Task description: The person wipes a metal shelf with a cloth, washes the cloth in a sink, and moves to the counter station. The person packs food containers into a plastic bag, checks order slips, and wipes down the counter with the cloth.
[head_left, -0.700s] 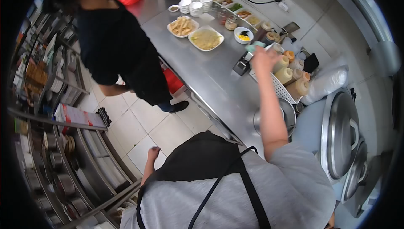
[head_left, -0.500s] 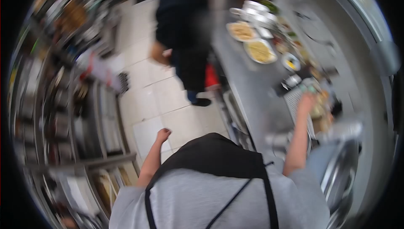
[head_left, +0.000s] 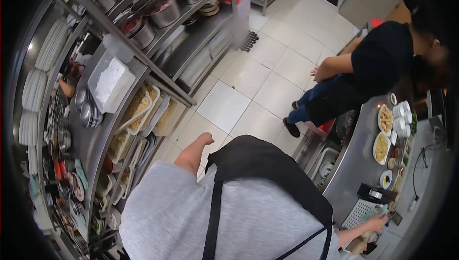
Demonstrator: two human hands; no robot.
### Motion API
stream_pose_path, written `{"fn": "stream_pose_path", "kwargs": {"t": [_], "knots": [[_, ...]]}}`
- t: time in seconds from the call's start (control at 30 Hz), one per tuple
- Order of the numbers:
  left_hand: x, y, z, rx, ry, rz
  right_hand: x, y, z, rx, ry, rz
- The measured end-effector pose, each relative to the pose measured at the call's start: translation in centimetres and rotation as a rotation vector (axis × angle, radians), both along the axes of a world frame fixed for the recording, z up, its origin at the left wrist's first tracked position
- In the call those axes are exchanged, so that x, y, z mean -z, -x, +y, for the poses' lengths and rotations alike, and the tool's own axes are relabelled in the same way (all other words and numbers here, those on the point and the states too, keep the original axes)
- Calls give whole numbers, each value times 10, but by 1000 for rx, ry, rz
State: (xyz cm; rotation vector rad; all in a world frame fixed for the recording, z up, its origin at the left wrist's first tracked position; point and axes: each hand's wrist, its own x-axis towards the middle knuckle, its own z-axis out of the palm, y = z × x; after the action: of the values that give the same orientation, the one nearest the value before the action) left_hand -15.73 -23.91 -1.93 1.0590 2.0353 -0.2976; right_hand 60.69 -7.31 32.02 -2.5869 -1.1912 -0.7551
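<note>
The right hand was stretched over the table at the near right, and its fingers seemed to be closed on a pale green cloth; how tightly they pressed it, I could not tell, because the grip was small and partly hidden. The cloth lay bunched at the fingers, at the right edge of a white basket with holes, and just nearer than a black box with a metal part. In my judgement this cloth would be light and soft, without any stiffness, and not fragile; if it were damp, it could be a little slippery. A good place to take hold would be the middle of the bunch, so that no corner hangs down. Being crumpled, it had no clear front end; its longer side seemed to go from left to right, but I was not certain of this. The left hand hung over the floor, well apart from the table, with fingers curled inward, and nothing could be seen in them. Farther along the table stood a small bowl and a plate of food.
</note>
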Motion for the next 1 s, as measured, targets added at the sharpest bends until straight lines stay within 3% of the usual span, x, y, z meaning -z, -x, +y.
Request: {"fn": "stream_pose_path", "kwargs": {"t": [0.03, 0.1, 0.13, 0.17, 0.2, 0.3, 0.4, 0.47, 0.53, 0.57, 0.63, 0.67, 0.83, 0.87, 0.97, 1.0], "knots": [[1, 2, 0, -16, -23, -9, -4, 0, 7, -14, 0, 1], [-1, 5, 8, -2, -52, -12, -5, 1, 16, -329, -337, 206], [-4, 6, 16, 21, -82, -19, -10, 22, 19, -328, -342, 211], [-10, 5, 28, 23, -87, -15, -20, 62, 24, -507, -352, 557], [-20, 3, 42, 50, -121, -31, -29, 97, 31, -683, -351, 901], [-30, -4, 90, 28, -381, -221, -26, 191, 48, -965, -48, 1118], [-125, -43, 143, -190, -578, -703, -26, 308, 62, -1216, 199, 1330], [-208, -64, 164, -226, -486, -1099, -31, 383, 60, -1382, 276, 1359], [-265, -78, 171, -334, -639, -1469, -28, 444, 57, -1440, 289, 1667], [-282, -76, 171, -328, -640, -1472, -17, 468, 61, -1458, 323, 1720], [-301, -64, 175, -391, -680, -1685, -4, 507, 70, -1574, 376, 1404], [-297, -54, 177, -396, -678, -1689, -10, 523, 68, -1622, 359, 1289], [-289, 8, 152, -526, -881, -1353, -17, 576, 75, -1850, 320, 1263], [-286, 21, 146, -500, -937, -1235, -1, 588, 82, -1850, 390, 1083], [-275, 50, 132, -520, -888, -1036, 17, 617, 89, -1765, 631, 1137], [-273, 49, 133, -540, -882, -1039, 18, 630, 88, -1748, 705, 1302]]}}
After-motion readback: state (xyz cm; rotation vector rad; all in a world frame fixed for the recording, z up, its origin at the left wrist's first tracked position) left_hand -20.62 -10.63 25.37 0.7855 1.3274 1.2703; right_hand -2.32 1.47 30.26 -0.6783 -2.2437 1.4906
